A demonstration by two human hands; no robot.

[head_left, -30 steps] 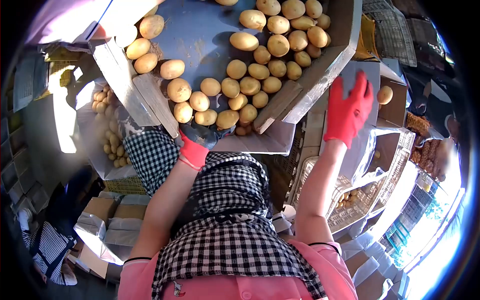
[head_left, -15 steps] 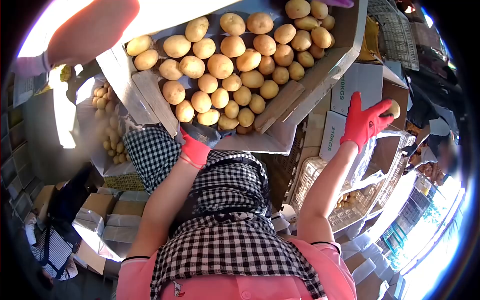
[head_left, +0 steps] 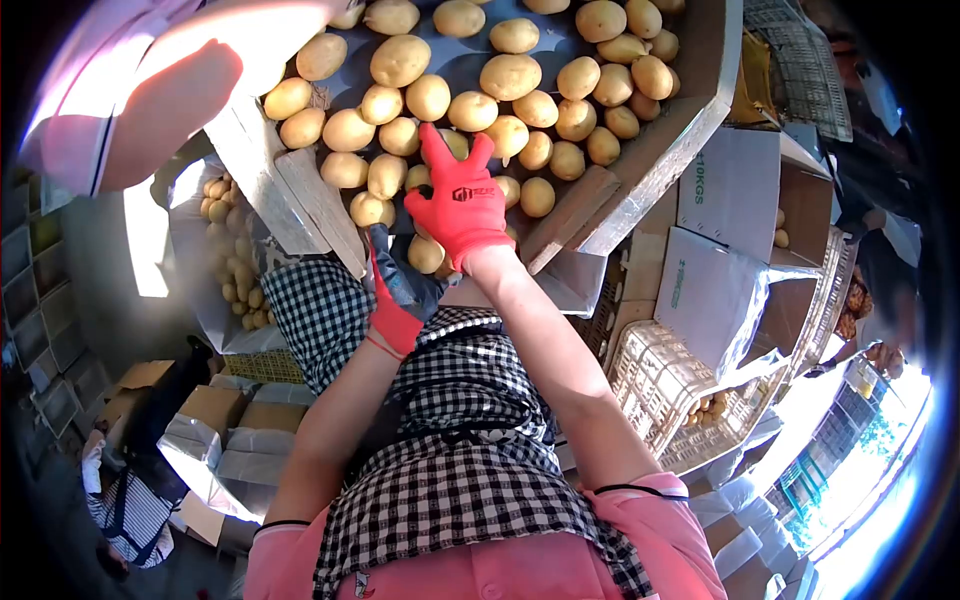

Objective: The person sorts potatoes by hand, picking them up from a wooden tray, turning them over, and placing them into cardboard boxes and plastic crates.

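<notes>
At lower left, a striped-top person [head_left: 135, 512]; upper right, a pale crate [head_left: 808, 78]; green railings [head_left: 800, 484] (sunlight nearby).

Potatoes [head_left: 510, 77] on table [head_left: 688, 133], cartons [head_left: 728, 185] right

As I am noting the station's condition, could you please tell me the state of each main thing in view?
Right hand: gloved, fingers spread over the potatoes
Left hand: gloved, dark palm showing; grip unclear
Potatoes: loose, spread across the wooden-sided tray
Wooden-sided tray: open-topped
Upper 10KGS carton: open, potatoes inside
Lined container at left: open, holding potatoes
Checked apron: worn
</notes>
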